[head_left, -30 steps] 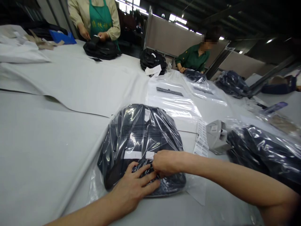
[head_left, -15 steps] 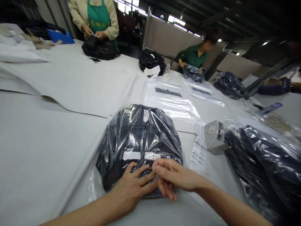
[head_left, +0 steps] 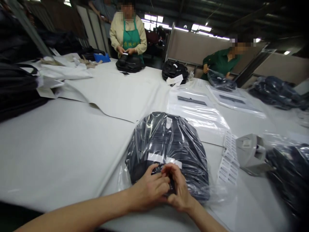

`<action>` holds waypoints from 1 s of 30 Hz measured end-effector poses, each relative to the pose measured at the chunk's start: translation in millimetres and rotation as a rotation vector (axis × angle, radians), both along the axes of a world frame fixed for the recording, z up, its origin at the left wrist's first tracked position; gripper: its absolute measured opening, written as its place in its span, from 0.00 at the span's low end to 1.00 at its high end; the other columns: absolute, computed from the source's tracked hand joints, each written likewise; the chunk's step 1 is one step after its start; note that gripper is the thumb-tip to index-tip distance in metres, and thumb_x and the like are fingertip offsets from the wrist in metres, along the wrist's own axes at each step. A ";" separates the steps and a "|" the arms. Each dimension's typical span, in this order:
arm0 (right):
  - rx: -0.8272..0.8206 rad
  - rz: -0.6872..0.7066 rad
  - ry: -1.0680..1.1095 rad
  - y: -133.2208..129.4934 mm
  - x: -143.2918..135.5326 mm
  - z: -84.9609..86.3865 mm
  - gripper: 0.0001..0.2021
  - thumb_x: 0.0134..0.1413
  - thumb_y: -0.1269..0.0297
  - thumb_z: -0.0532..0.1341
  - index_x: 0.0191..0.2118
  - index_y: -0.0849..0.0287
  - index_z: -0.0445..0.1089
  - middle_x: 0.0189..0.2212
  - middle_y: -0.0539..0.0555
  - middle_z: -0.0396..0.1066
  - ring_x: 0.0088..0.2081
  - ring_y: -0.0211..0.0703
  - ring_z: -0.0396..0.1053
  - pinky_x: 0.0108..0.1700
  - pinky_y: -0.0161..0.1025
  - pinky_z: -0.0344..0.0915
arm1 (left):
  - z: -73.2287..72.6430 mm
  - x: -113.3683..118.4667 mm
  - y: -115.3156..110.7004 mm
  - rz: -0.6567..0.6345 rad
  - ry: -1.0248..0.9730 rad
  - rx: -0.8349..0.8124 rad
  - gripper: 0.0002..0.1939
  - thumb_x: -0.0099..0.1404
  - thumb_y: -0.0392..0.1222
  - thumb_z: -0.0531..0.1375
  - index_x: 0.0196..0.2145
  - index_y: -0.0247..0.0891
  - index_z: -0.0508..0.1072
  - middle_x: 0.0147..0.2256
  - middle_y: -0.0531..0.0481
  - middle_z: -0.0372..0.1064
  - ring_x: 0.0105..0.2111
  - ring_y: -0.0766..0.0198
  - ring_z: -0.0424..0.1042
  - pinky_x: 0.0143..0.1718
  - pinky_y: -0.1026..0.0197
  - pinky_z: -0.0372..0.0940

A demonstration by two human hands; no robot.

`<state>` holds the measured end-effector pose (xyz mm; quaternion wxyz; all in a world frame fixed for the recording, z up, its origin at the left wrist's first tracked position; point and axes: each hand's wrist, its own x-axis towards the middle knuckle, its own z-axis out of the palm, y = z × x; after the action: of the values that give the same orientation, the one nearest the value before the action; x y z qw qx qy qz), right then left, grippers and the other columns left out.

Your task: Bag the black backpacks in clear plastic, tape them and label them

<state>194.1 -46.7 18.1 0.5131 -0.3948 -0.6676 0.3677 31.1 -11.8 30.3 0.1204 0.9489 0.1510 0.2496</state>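
Observation:
A dark backpack in a clear plastic bag (head_left: 188, 141) lies on the table in front of me. White strips (head_left: 154, 157) show through the film near its closest end. At that end my left hand (head_left: 152, 187) presses down with its fingers curled in on the film. Close against it, my right hand (head_left: 179, 188) is bent, thumb and fingers curved around the same spot. A bit of dark, film-covered backpack shows between the two hands. The fingertips are partly hidden.
Right of the backpack are a sheet of barcode labels (head_left: 228, 164) and a grey label dispenser (head_left: 252, 154), with more bagged goods (head_left: 292, 174) beyond. Flat plastic bags (head_left: 198, 111) lie behind. Two co-workers (head_left: 131, 35) (head_left: 220, 62) handle bags across the table. Black bags (head_left: 19, 87) are piled left.
The view has swung left, so things appear farther right. My right hand has come down beside the left one, and the fingers of my left hand, spread before, are now curled.

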 end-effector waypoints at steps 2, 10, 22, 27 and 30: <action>0.082 0.086 -0.190 -0.9 1.8 0.1 0.45 0.36 0.33 0.60 0.55 0.58 0.51 0.42 0.58 0.61 0.41 0.49 0.63 0.45 0.45 0.63 | 8.9 -16.3 1.3 0.023 0.004 0.025 0.07 0.67 0.45 0.53 0.37 0.38 0.66 0.39 0.50 0.72 0.47 0.62 0.66 0.60 0.48 0.37; 0.128 0.144 -0.678 -3.1 -3.8 16.0 0.35 0.40 0.55 0.68 0.55 0.60 0.57 0.43 0.59 0.62 0.45 0.52 0.60 0.53 0.54 0.52 | 20.4 -149.2 -21.7 0.264 0.197 -0.101 0.59 0.39 0.69 0.64 0.62 0.37 0.48 0.57 0.34 0.54 0.57 0.43 0.51 0.58 0.42 0.47; 0.094 0.066 -0.439 1.6 -0.7 9.8 0.09 0.58 0.65 0.56 0.30 0.57 0.71 0.25 0.52 0.68 0.30 0.41 0.64 0.35 0.41 0.60 | -2.1 -129.7 -27.9 0.187 -0.210 -0.108 0.13 0.67 0.35 0.50 0.46 0.41 0.69 0.44 0.44 0.70 0.44 0.59 0.66 0.50 0.52 0.59; 0.053 -0.101 -0.448 2.6 -5.4 4.9 0.11 0.59 0.64 0.55 0.29 0.58 0.70 0.23 0.51 0.68 0.27 0.40 0.65 0.31 0.38 0.60 | 0.5 -120.5 -22.9 0.581 -0.506 -0.827 0.13 0.66 0.45 0.52 0.30 0.37 0.71 0.20 0.54 0.66 0.22 0.68 0.65 0.26 0.67 0.62; -0.013 -0.143 -0.494 6.5 -11.0 3.7 0.12 0.59 0.62 0.55 0.28 0.57 0.72 0.23 0.51 0.68 0.27 0.40 0.66 0.31 0.37 0.60 | -16.6 -118.4 -17.3 0.814 -0.649 -1.059 0.15 0.61 0.51 0.58 0.29 0.35 0.70 0.16 0.56 0.62 0.17 0.70 0.60 0.20 0.69 0.57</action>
<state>183.1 -40.2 21.8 0.3567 -0.5222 -0.7406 0.2270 -87.2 -29.0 13.7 0.4983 0.5115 0.5476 0.4361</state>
